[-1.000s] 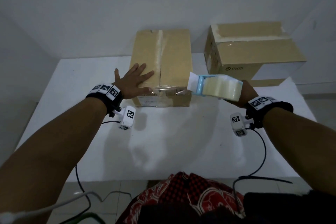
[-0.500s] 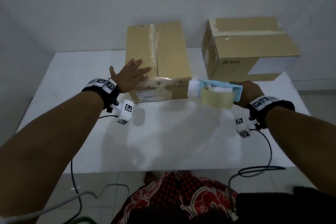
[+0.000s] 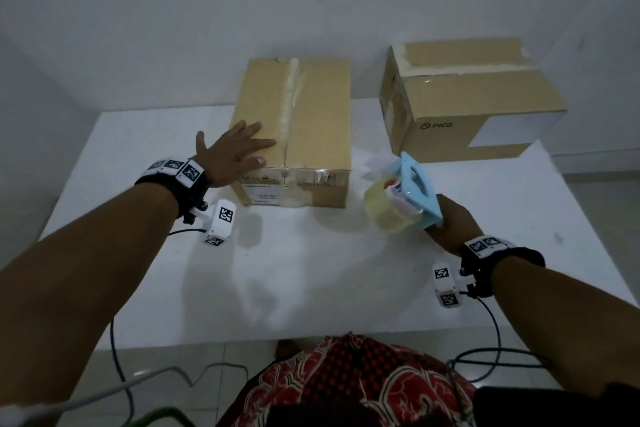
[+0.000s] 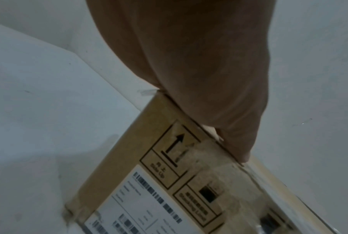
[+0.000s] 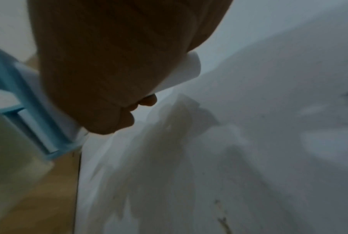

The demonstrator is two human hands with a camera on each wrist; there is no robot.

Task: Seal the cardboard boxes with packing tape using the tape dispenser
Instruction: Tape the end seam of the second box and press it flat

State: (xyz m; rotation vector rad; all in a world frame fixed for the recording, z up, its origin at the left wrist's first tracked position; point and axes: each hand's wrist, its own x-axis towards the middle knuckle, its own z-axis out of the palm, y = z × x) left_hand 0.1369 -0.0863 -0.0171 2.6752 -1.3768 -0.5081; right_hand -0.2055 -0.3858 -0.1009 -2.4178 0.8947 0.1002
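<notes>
A cardboard box [image 3: 311,121] stands in the middle of the white table [image 3: 311,270], with tape along its top seam and down its front. My left hand [image 3: 235,152] lies flat on the box's near left top, fingers straight; in the left wrist view the thumb [image 4: 239,142] rests on the box's [image 4: 149,174] top front edge. My right hand [image 3: 453,225] grips the light blue tape dispenser [image 3: 415,187] with its clear tape roll [image 3: 388,208], just right of the box's front corner, low over the table. The right wrist view shows the dispenser [image 5: 28,126] in my curled fingers [image 5: 117,110].
A second cardboard box [image 3: 478,104], marked PICO and taped on top, stands at the back right. Cables [image 3: 495,340] hang from my wrists over the table's near edge. White walls stand behind and to the left.
My right hand has carried the dispenser away from the box's front edge, down and to the right, and turned it roll-down. The left hand stays flat on the box.
</notes>
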